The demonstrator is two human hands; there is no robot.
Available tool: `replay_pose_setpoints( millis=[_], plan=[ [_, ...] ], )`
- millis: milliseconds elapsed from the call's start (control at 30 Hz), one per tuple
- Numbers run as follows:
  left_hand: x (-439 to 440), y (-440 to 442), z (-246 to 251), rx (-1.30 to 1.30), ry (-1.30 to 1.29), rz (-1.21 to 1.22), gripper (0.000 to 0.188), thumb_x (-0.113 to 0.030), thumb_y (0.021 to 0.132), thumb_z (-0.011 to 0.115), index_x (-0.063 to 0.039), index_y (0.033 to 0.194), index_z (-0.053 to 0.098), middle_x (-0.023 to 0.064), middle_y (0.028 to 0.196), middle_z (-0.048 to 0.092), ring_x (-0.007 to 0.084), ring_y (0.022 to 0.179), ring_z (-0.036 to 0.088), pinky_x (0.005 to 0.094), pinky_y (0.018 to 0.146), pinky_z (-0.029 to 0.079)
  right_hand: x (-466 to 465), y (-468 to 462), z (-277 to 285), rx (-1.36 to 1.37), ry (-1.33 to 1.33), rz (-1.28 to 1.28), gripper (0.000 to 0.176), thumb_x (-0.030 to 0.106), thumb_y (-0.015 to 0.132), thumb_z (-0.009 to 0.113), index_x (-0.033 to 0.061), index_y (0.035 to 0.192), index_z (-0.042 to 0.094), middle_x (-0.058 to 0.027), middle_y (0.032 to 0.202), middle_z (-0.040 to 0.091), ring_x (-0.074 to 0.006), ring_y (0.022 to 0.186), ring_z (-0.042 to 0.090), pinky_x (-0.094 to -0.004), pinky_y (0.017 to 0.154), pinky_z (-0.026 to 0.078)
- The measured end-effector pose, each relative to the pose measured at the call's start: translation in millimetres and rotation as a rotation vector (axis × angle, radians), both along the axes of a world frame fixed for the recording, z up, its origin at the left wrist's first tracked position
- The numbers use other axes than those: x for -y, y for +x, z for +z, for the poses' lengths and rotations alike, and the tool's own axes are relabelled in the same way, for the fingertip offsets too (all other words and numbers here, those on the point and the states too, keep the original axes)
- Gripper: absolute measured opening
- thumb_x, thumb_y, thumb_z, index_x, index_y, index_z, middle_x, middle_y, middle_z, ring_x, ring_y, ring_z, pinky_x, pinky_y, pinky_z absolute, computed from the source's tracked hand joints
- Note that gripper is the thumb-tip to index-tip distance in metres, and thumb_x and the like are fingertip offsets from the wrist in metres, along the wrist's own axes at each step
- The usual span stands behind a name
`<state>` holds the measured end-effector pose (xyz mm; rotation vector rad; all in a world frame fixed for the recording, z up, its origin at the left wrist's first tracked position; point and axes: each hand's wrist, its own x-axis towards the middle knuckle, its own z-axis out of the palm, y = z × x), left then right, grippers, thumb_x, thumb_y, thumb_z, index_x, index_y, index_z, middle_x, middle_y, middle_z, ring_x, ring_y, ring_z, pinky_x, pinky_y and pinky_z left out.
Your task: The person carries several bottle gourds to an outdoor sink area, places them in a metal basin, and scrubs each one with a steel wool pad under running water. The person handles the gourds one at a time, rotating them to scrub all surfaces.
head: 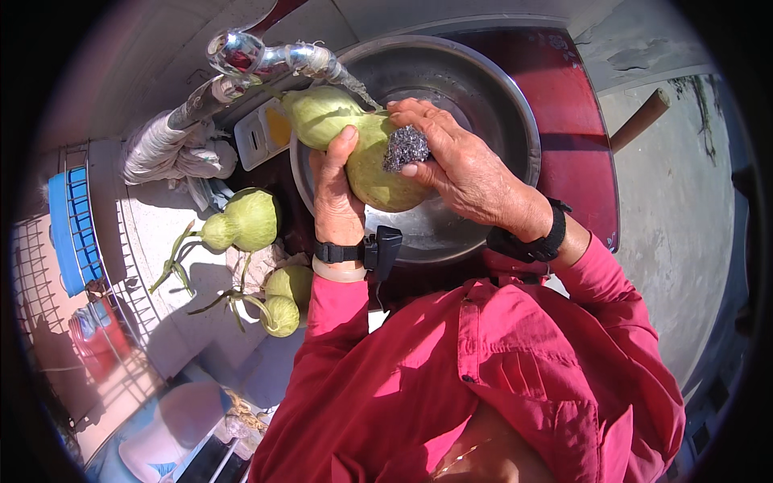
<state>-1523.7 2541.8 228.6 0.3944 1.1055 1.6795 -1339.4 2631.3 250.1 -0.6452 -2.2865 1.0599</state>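
My left hand (339,193) holds a green bottle gourd (386,184) from its left side, the thumb lying near its narrow waist. Against the gourd's large bulb, my right hand (462,166) presses a grey metal scouring pad (406,148) pinched in its fingers. A wide stainless steel basin (501,90) lies below the gourd. Water seems to run from the faucet (302,59) onto the gourd beside my right fingertips. To the left rest two more gourds with stems, one (253,220) beside the basin and another (284,308) nearer my body.
The basin stands on a red table (574,169). Behind my left hand is a white soap dish (261,136) with a yellow piece. Cloth-wrapped pipe (175,145) rises at the left, near a wire rack (87,229) and a blue container (66,232). A wooden stick (641,119) juts out at right.
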Motion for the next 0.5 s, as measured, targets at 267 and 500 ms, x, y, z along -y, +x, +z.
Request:
replay_pose_setpoints(
  millis=[267, 500],
  plan=[
    [11, 15, -15, -0.018, -0.072, -0.15, 0.067, -0.028, 0.089, 0.083, -0.003, 0.145, 0.057, 0.0064, 0.131, 0.067, 0.0158, 0.119, 0.066, 0.0319, 0.101, 0.054, -2, -19, -4, -0.054, -0.062, 0.172, 0.057, 0.031, 0.111, 0.058, -0.0034, 0.153, 0.042, -0.0252, 0.142, 0.061, -0.0392, 0.129, 0.062, -0.0446, 0.107, 0.051],
    [12, 17, -24, -0.098, -0.077, -0.188, 0.065, -0.02, 0.083, 0.084, -0.003, 0.14, 0.059, 0.0059, 0.126, 0.067, 0.0167, 0.113, 0.067, 0.0327, 0.097, 0.055, -20, -36, -11, -0.004, -0.238, 0.075, 0.044, 0.027, 0.109, 0.059, -0.0089, 0.136, 0.058, -0.0308, 0.135, 0.065, -0.0434, 0.118, 0.068, -0.0478, 0.101, 0.054]
  ],
)
